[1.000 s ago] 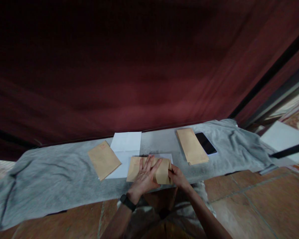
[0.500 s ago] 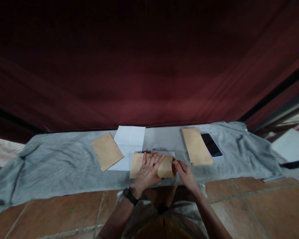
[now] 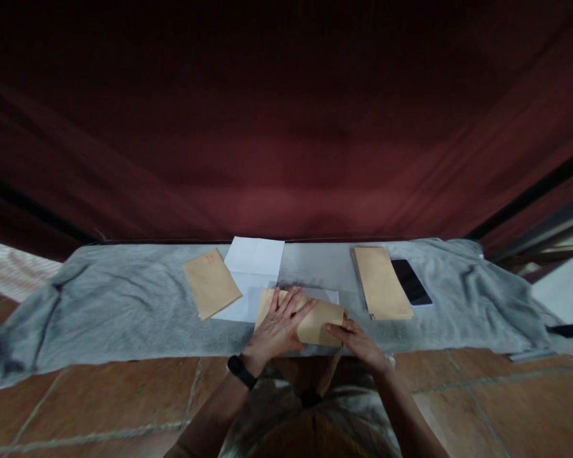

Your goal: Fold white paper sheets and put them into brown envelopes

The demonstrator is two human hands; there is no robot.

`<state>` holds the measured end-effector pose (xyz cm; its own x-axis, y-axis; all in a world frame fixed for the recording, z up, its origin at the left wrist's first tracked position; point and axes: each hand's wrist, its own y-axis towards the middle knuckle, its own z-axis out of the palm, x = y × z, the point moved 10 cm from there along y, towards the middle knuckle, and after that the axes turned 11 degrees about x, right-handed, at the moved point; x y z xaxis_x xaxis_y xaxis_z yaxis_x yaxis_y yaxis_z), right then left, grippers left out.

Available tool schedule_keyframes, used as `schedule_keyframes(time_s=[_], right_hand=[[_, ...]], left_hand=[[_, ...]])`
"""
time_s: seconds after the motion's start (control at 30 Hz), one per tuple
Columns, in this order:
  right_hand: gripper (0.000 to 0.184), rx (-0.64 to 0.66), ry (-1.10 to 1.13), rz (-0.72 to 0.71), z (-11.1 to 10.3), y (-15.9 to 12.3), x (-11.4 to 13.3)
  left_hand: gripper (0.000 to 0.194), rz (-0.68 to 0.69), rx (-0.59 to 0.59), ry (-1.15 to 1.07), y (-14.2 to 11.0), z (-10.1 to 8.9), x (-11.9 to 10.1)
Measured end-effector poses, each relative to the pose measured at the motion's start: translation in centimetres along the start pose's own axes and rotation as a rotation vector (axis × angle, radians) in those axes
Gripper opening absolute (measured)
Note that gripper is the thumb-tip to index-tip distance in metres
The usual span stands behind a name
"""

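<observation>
A brown paper envelope [image 3: 318,321] lies in front of me near the bench's front edge, partly over white paper [image 3: 322,295]. My left hand [image 3: 281,323] rests flat on its left part with fingers spread. At the right end, my right hand [image 3: 356,340] grips the envelope's edge, thumb on top and fingers partly hidden beneath. Left of my hands, another brown envelope [image 3: 212,284] overlaps white sheets with fold creases [image 3: 255,261]. On the right sits a stack of brown envelopes [image 3: 382,283].
A dark-screened phone [image 3: 412,282] lies right of the envelope stack. Grey cloth [image 3: 124,305] covers the narrow bench, wrinkled at both ends. A dark red panel [image 3: 286,159] rises behind it, and floor tiles [image 3: 100,401] show below. A white object [image 3: 563,289] stands at far right.
My right hand has shifted from the envelope's open right end to a thumb-on-top grip at its lower right edge. My left hand remains pressed on it. The view has moved slightly.
</observation>
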<state>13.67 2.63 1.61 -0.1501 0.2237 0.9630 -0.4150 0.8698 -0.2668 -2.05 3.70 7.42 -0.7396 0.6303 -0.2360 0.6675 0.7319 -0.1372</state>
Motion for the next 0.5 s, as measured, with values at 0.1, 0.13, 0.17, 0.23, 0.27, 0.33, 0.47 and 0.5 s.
schedule_keyframes(time_s=[0.1, 0.13, 0.17, 0.23, 0.27, 0.33, 0.47, 0.5], right_hand=[[0.043, -0.006, 0.067, -0.006, -0.3, -0.5, 0.3], [0.043, -0.011, 0.084, -0.012, -0.4, -0.6, 0.4], [0.043, -0.013, 0.088, -0.020, -0.5, -0.7, 0.5], [0.045, -0.007, 0.066, -0.029, -0.5, -1.0, 0.7], [0.047, -0.003, 0.050, -0.028, -0.5, -1.1, 0.8], [0.053, 0.000, 0.017, -0.010, -0.5, -1.2, 0.8], [0.059, -0.003, 0.041, 0.028, -0.2, -1.2, 0.9], [0.058, -0.043, 0.039, 0.021, -0.4, -1.2, 1.1]], left_hand=[[0.121, -0.025, 0.006, -0.013, -0.6, 0.2, 2.0], [0.123, -0.037, 0.005, -0.019, -0.8, 0.3, 2.7], [0.124, -0.050, 0.005, -0.027, -1.0, 0.5, 3.2], [0.123, -0.073, 0.007, -0.047, -1.5, 0.8, 4.1], [0.122, -0.078, 0.012, -0.054, -1.7, 1.0, 4.4], [0.118, -0.074, 0.018, -0.056, -2.0, 1.1, 4.6], [0.117, -0.039, 0.007, -0.042, -1.9, 0.6, 3.5], [0.117, -0.021, 0.006, -0.043, -1.7, 0.4, 2.9]])
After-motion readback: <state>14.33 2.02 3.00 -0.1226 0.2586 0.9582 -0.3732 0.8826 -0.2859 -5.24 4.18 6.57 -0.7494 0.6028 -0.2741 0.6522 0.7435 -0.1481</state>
